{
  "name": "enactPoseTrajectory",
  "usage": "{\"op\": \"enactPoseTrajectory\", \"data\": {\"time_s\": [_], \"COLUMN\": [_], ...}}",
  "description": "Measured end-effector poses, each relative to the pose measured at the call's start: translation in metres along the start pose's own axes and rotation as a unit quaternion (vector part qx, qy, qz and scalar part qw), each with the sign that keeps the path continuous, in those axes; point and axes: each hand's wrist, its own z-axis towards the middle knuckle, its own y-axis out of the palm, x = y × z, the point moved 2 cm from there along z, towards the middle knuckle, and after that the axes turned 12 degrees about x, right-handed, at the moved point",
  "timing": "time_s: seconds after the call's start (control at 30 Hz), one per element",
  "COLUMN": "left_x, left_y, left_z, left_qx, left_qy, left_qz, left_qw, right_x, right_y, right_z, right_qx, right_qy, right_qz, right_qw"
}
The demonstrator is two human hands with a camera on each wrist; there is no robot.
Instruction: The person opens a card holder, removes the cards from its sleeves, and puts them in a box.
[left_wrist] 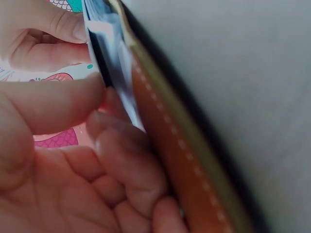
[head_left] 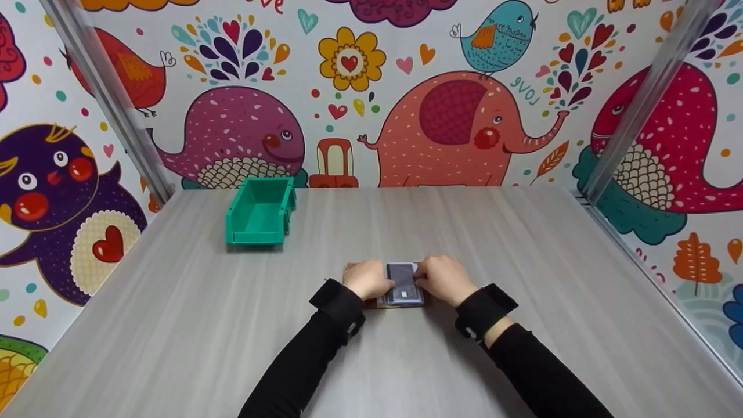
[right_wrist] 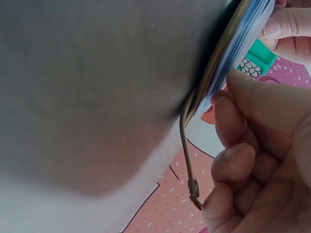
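A brown leather card holder (head_left: 374,305) with white stitching lies open on the table, a stack of clear plastic card sleeves (head_left: 401,277) in its middle. A dark card with a small pale square shows in the top sleeve. My left hand (head_left: 368,280) pinches the left edge of the sleeves between thumb and forefinger, its other fingers curled by the stitched cover (left_wrist: 163,121). On the opposite edge, my right hand (head_left: 446,280) pinches the sleeves with thumb and forefinger. A strap with a metal snap (right_wrist: 193,187) sticks out from the cover beside the right fingers.
A green plastic bin (head_left: 259,212) stands at the back left of the pale wood-grain table (head_left: 203,325). Walls printed with cartoon animals, with metal posts (head_left: 107,98) at the corners, enclose the back and sides.
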Motion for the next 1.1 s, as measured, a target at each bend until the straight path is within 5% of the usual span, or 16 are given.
{"op": "enactPoseTrajectory", "data": {"time_s": [0.73, 1.1], "left_x": [0.0014, 0.0005], "left_y": [0.0002, -0.0006], "left_z": [0.0019, 0.0008], "left_qx": [-0.01, -0.011], "left_qy": [-0.012, -0.017], "left_qz": [0.007, 0.0], "left_qw": [0.9999, 0.9998], "right_x": [0.0002, -0.0017], "right_y": [0.0004, -0.0005], "right_z": [0.0003, 0.0005], "right_qx": [-0.014, -0.014], "right_qy": [0.054, 0.047], "right_qz": [0.012, 0.005], "right_qw": [0.9984, 0.9988]}}
